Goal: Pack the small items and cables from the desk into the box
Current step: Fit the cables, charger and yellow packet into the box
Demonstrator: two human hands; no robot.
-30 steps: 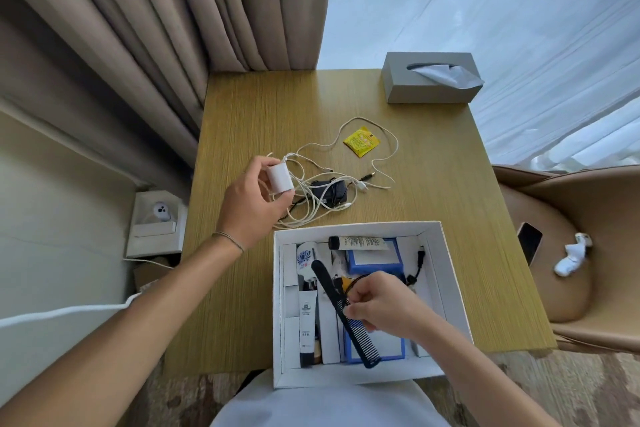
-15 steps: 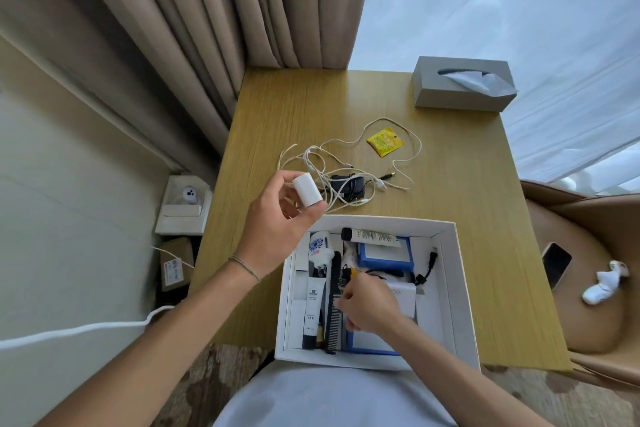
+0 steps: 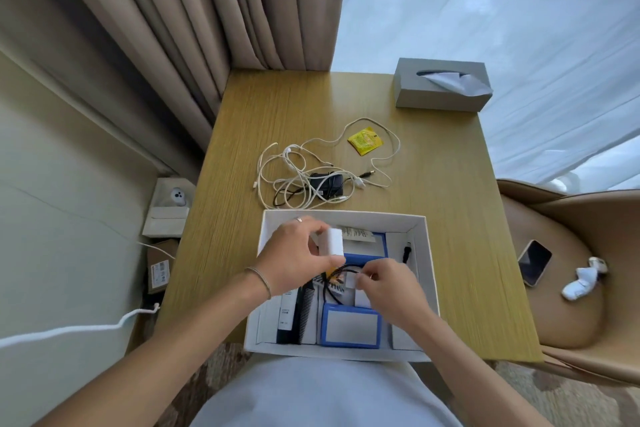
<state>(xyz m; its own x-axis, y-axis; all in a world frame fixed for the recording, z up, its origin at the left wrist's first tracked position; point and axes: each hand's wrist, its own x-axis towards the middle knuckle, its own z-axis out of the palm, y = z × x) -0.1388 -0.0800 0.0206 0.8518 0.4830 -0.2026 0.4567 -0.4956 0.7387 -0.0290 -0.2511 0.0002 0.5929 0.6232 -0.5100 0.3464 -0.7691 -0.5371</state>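
A wooden desk [image 3: 433, 218] stood against beige curtains [image 3: 207, 28] at its far left corner and a sheer white drape [image 3: 502, 10] along its far and right edges. A grey tissue box [image 3: 441, 85] sat at the far right corner. Near the desk's middle lay a tangle of white cables [image 3: 298, 180] around a black adapter [image 3: 327, 185], with a yellow packet [image 3: 365, 140] just beyond it. Past the right edge, a tan chair [image 3: 571, 288] carried a phone [image 3: 535, 262].

A white box [image 3: 427, 253] rested open at the near edge. Inside lay a black comb [image 3: 306, 312], a dark tube [image 3: 285, 312], a blue-rimmed case [image 3: 349, 328] and a black cable [image 3: 337, 276].

The left hand [image 3: 294, 260] hovered over the box's far left part, fingers closed around a white charger block [image 3: 331, 241]. The right hand [image 3: 388, 284] was inside the box, fingertips pinched on a small white item [image 3: 351, 280] beside the black cable.
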